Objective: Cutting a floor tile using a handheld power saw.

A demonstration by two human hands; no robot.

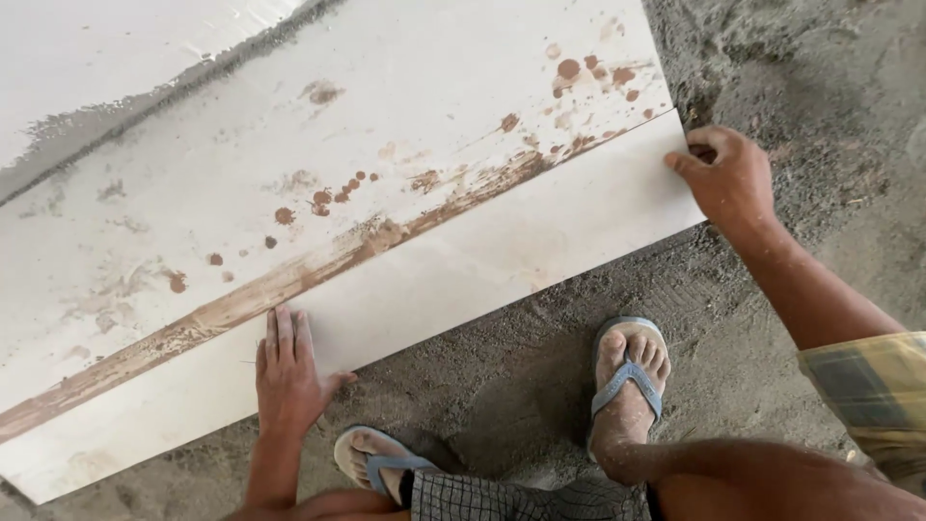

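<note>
We crouch over a narrow pale tile (pixel 463 260) that lies flat on a bed of grey mortar (pixel 752 318), its long side running from lower left to upper right. Our left hand (pixel 287 371) lies open and flat on the tile near its near long edge, fingers (pixel 285 333) spread slightly and pointing toward the joint, thumb out over the edge. Our right hand (pixel 728 174) curls around the tile's far right corner, fingers bent over the short edge, thumb on the top face; we grip that corner.

The tile's far long edge sits tight against a larger laid tile (pixel 318 125), and the seam between them is marked by a brown smear (pixel 318 265) of mud running the whole length, with brown spots scattered above it. Beyond the larger tile a thin grey mortar line (pixel 164 92) separates it from another pale tile (pixel 116 39) at upper left.

On the near side and to the right, the mortar bed lies bare and rough, so the tile has open room toward us and past its right end, but none toward the seam. Our feet in blue sandals (pixel 627 381) stand on the mortar just beside the near edge, the left foot (pixel 376 458) close below the left wrist.
</note>
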